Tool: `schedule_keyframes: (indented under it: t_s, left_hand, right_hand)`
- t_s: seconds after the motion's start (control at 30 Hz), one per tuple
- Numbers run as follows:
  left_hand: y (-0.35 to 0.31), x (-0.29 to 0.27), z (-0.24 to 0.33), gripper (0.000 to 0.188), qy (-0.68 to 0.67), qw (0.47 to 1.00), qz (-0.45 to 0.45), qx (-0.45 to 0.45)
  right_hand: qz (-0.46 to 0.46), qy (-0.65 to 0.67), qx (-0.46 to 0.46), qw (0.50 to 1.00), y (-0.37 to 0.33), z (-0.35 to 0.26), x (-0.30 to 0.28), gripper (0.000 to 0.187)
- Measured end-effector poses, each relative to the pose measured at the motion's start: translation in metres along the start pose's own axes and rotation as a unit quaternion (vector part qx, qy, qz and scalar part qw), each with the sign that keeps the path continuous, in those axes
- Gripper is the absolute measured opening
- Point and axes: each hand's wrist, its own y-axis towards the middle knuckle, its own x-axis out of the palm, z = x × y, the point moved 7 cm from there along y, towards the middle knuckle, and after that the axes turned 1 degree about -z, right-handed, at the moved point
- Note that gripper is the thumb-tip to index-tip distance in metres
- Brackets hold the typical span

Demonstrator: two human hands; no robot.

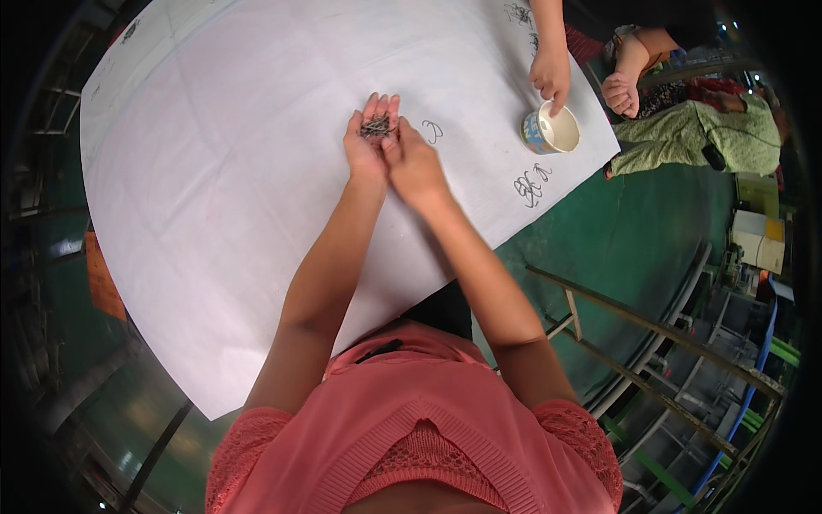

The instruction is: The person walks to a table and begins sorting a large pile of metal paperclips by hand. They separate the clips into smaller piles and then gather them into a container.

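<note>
My left hand [365, 158] is cupped palm up over the white-covered table. A small heap of thin, dark, curved pieces [374, 128], like bent wire, rests in its palm and against its fingers. Pressed close along its right side, my right hand [416, 170] has its fingers curled in towards the heap. Whatever its fingertips pinch is too small to make out. A few loose hook-shaped pieces [434, 131] lie on the cloth just right of my hands. Further right, more curved dark pieces [527, 188] lie in a loose cluster.
A paper tub [535, 135], white inside with a blue patterned outside, stands near the right table edge. Another person's hand [551, 75] reaches into it. More dark pieces [518, 14] lie at the far edge. Metal rails [651, 324] run over the green floor.
</note>
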Motion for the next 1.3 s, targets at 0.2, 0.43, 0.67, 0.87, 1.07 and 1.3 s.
schedule_keyframes:
  t_s: [0.2,0.43,0.67,0.87,1.07,1.3]
  left_hand:
    - [-0.022,-0.019,-0.015,0.048,-0.082,0.996,-0.011,0.016]
    - [-0.051,-0.023,-0.017,0.051,-0.129,0.981,-0.111,-0.091]
    - [-0.060,-0.022,-0.014,0.051,-0.019,0.976,-0.181,-0.123]
    - [-0.061,-0.019,-0.016,0.047,0.024,0.985,-0.138,-0.098]
    - [-0.059,-0.017,-0.027,0.045,0.060,0.988,-0.117,-0.078]
    - [-0.058,-0.016,-0.019,0.044,0.179,0.971,-0.134,-0.089]
  right_hand:
    - [0.088,-0.005,-0.102,0.991,-0.028,0.009,-0.023,0.023]
    - [0.021,-0.262,0.095,0.960,0.014,0.094,-0.063,0.012]
    - [0.007,-0.309,0.088,0.947,0.009,0.096,-0.043,0.021]
    - [-0.033,-0.080,0.033,0.996,0.003,0.049,-0.039,0.021]
    - [-0.009,-0.271,0.093,0.958,-0.005,0.087,-0.047,0.019]
    - [0.025,-0.196,0.073,0.978,-0.007,0.071,-0.046,0.017]
